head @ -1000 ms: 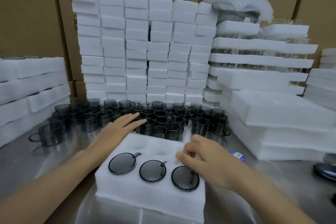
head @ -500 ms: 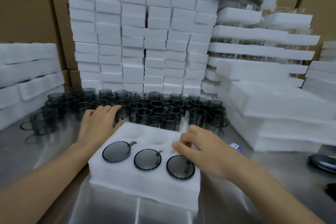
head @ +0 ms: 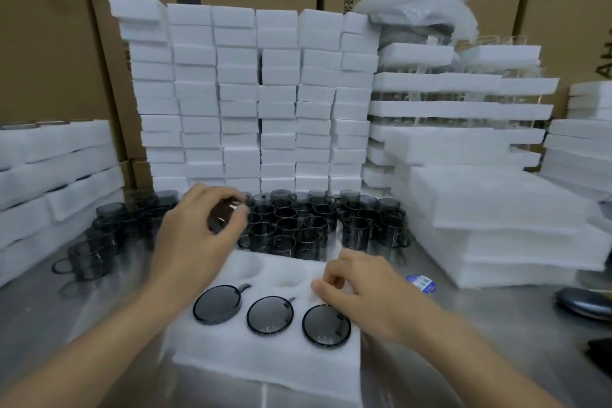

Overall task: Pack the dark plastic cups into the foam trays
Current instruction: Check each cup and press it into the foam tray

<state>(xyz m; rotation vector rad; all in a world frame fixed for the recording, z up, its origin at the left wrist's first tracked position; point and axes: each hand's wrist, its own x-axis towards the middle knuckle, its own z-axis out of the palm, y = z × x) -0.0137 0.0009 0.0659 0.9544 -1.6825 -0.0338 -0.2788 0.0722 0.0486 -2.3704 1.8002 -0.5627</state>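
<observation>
1. Left hand [head: 195,235], grip: fingers and thumb are curled round one dark cup [head: 228,215], clamped on it. The cup is blurred and its tilt cannot be read.
2. Left hand, pose: it is raised at centre left of the frame, above the near edge of the loose cups [head: 298,222]. The forearm runs in from the lower left corner.
3. Right hand [head: 367,298], grip: fingers are curled in, with the thumb tip close to the forefinger. Nothing shows between them. The fingertips rest on the top of the foam tray [head: 265,361] at its right rear part.
4. Right hand, pose: the palm faces down and the wrist lies over the tray's right edge. The forearm comes in from the lower right and partly covers the right seated cup [head: 326,326].
5. Tray: it sits on the metal desk [head: 66,308] at lower centre. The front row holds three dark cups, counting the left cup [head: 217,305] and the middle cup [head: 270,315]. Each sits in its own pocket with its handle toward the upper right. Behind them are two open pockets [head: 248,270].
6. Surroundings:
   - The loose cups stand packed together just behind the tray.
   - Stacked foam blocks [head: 248,93] form a wall behind the cups, in front of cardboard boxes [head: 39,26].
   - Flat foam sheets [head: 496,202] are piled at right.
   - More foam [head: 49,175] lies at left.
   - A small blue-and-white round item [head: 421,283] lies just right of the right hand.
</observation>
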